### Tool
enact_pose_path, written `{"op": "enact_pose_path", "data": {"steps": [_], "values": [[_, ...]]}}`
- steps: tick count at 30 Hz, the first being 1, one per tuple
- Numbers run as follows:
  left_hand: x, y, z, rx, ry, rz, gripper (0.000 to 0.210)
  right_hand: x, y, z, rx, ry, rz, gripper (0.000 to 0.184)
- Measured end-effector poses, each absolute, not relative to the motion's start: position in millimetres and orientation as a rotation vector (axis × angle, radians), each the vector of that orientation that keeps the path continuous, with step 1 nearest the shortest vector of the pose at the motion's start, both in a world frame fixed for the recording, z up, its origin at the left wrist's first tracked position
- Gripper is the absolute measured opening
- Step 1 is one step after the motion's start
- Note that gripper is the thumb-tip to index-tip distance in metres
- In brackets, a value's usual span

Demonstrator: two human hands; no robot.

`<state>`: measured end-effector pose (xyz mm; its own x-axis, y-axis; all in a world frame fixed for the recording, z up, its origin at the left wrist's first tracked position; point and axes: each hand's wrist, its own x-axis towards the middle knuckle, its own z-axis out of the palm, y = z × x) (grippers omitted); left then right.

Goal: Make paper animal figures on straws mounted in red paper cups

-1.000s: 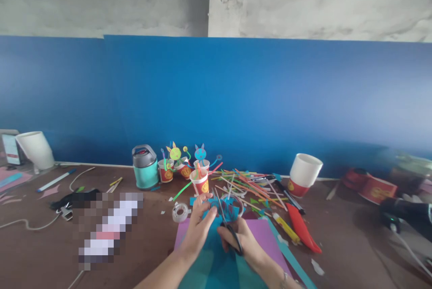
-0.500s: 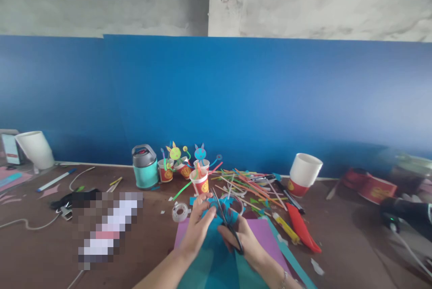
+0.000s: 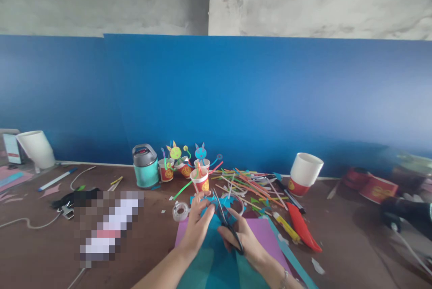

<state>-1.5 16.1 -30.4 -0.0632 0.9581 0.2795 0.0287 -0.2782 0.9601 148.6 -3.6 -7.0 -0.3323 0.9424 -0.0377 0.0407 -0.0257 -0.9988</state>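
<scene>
Head view: little has changed over the last 0.5 s, though the right hand's (image 3: 245,237) forefinger looks straighter beside the scissors (image 3: 224,219); cutting seems to be in progress. Its fingers curl around the handles, while the left hand (image 3: 197,226) pinches a small blue paper piece (image 3: 204,211), just left of the blades. A large blue sheet (image 3: 219,266) lies below the fingers. Blur hides the piece's outline; whether the 2 blades touch it, I cannot tell.

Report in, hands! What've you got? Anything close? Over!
Right hand: gripping black-handled scissors. Left hand: pinching blue paper. Red-and-white paper cup just beyond.
</scene>
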Motion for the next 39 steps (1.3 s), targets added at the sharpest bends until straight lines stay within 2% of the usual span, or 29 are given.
{"op": "enact_pose_path", "data": {"steps": [12,39], "values": [[-3,13,-16,1.395,1.116,1.445,0.029,151,0,-7,-1.124,-1.52,1.448,0.059],[-7,12,-8,1.411,1.101,1.438,0.026,153,-3,-2,-1.13,-1.516,1.507,0.052]]}}
